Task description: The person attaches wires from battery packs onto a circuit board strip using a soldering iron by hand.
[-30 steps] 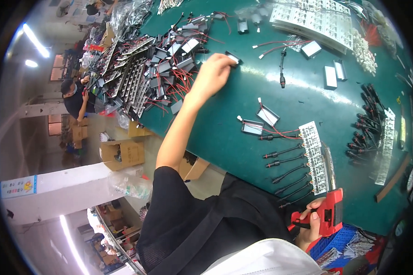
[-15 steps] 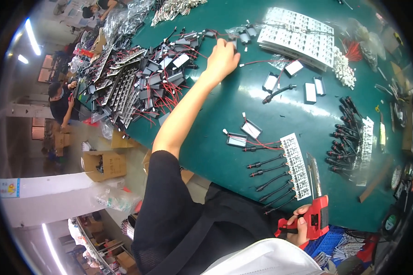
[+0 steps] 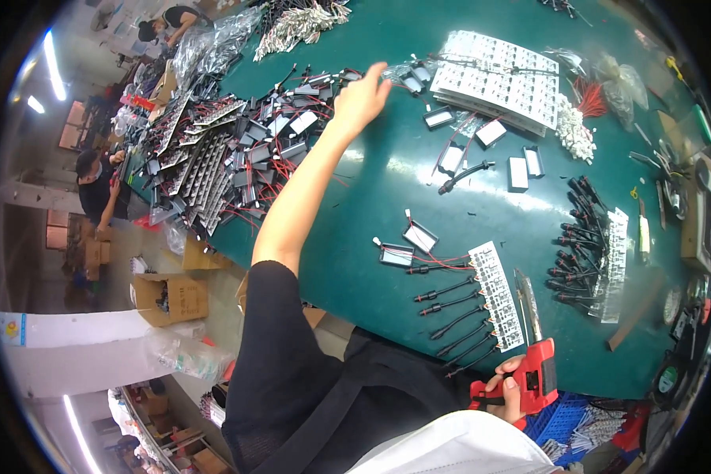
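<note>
My left hand [image 3: 361, 101] is stretched over the far part of the table, beside a heap of small grey cases with red and black wires [image 3: 292, 118]. Its thumb and forefinger are apart, with nothing seen between them; the other fingers are partly hidden. To its right lies a loose grey case [image 3: 438, 118]. Low in front of me, my right hand [image 3: 509, 395] grips a red soldering gun [image 3: 539, 375], its metal tip pointing away. Left of the tip lies a white circuit board strip [image 3: 498, 296] with several black cables. Two wired cases [image 3: 396, 254] sit by its far end.
Stacked white board panels [image 3: 498, 79] lie at the far right, beside white connectors [image 3: 577, 130]. Another strip with black cables [image 3: 581, 253] is on the right. Finished-looking strips [image 3: 209, 174] pile up at left. A blue crate [image 3: 557, 419] stands below the near edge.
My left hand has drawn back leftward, and a grey case now lies to its right, near the board panels. The right hand still grips the soldering gun. The whole view has shifted slightly.
</note>
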### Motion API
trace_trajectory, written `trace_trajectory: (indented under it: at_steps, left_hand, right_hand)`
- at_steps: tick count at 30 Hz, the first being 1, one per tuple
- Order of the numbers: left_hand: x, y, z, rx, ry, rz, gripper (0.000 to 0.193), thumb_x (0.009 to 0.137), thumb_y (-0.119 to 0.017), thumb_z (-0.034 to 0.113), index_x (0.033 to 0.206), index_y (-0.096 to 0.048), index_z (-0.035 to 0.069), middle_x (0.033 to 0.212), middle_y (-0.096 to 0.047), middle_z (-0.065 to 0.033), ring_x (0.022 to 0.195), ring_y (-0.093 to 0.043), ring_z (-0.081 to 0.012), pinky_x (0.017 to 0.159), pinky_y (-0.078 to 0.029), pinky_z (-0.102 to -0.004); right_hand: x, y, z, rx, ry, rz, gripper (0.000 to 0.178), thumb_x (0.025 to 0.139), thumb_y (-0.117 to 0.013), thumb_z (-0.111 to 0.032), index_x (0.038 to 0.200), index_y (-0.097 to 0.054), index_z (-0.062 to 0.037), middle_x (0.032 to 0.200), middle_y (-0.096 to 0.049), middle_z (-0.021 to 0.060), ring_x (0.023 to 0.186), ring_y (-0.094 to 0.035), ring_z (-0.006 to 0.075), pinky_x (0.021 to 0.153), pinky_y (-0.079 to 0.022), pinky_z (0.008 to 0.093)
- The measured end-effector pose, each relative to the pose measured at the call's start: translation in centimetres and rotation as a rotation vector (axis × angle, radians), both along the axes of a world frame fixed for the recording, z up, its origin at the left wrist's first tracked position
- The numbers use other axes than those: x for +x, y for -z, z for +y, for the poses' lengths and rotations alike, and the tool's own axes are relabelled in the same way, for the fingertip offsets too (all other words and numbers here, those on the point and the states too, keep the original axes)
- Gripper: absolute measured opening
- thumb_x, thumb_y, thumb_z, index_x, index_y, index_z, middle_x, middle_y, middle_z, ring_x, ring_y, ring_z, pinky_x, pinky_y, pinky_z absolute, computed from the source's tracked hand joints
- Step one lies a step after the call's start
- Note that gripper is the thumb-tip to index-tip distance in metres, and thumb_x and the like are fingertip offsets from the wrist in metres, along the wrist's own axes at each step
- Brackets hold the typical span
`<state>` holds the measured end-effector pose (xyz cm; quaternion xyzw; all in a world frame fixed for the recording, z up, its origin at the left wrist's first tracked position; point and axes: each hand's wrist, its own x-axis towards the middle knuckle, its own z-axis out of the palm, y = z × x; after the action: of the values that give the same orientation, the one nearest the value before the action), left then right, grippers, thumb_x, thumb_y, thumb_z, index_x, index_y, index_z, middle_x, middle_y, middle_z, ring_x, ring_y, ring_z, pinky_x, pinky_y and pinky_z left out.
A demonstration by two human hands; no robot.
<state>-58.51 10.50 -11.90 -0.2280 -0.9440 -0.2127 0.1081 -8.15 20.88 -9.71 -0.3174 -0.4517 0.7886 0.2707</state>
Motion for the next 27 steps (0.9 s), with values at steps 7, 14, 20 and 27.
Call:
trace_trajectory:
  at_steps: [7,14,20,27]
  left_hand:
    - [-1.6,2.3,0.4,0.346,0.05,-0.044,0.029,0.089,-0.06,0.028,0.092,-0.067,0.0,0.085,-0.068,-0.0187,0.083,-0.067,-0.0329,0.075,-0.052,-0.0378]
    - [1.1,-1.4,0.9,1.459,0.186,-0.233,0.022,0.089,-0.063,0.008,0.105,-0.051,-0.003,0.09,-0.063,-0.0098,0.079,-0.067,-0.0231,0.069,-0.058,-0.0298]
    - [9.1,-5.4,-0.5,1.063,0.373,-0.542,0.044,0.09,-0.06,0.006,0.129,-0.04,-0.002,0.1,-0.066,-0.0151,0.073,-0.065,-0.0158,0.064,-0.051,-0.0244]
    - [22.2,-4.0,-0.3,0.471,0.6,-0.737,0.014,0.083,-0.063,0.002,0.097,-0.068,0.002,0.08,-0.064,-0.0026,0.063,-0.053,-0.0076,0.057,-0.043,-0.0214]
  right_hand:
    - [0.2,0.1,0.0,-0.002,-0.021,0.008,0.069,0.078,-0.054,-0.003,0.139,-0.025,0.0089,0.092,-0.054,0.0162,0.068,-0.054,0.0161,0.052,-0.05,0.0224]
    - [0.6,0.2,0.1,0.029,-0.001,0.045,0.074,0.079,-0.056,-0.003,0.142,-0.02,0.0079,0.093,-0.054,0.0166,0.071,-0.055,0.017,0.051,-0.051,0.0234]
    - [1.3,0.3,0.6,-0.024,-0.035,0.051,0.079,0.08,-0.059,-0.005,0.145,-0.014,0.0036,0.092,-0.054,0.0155,0.075,-0.054,0.0166,0.052,-0.05,0.0238]
    - [2.2,-0.1,0.9,-0.098,-0.089,-0.065,0.081,0.081,-0.062,-0.008,0.146,-0.014,-0.0002,0.09,-0.056,0.0144,0.065,-0.055,0.0168,0.056,-0.05,0.0274]
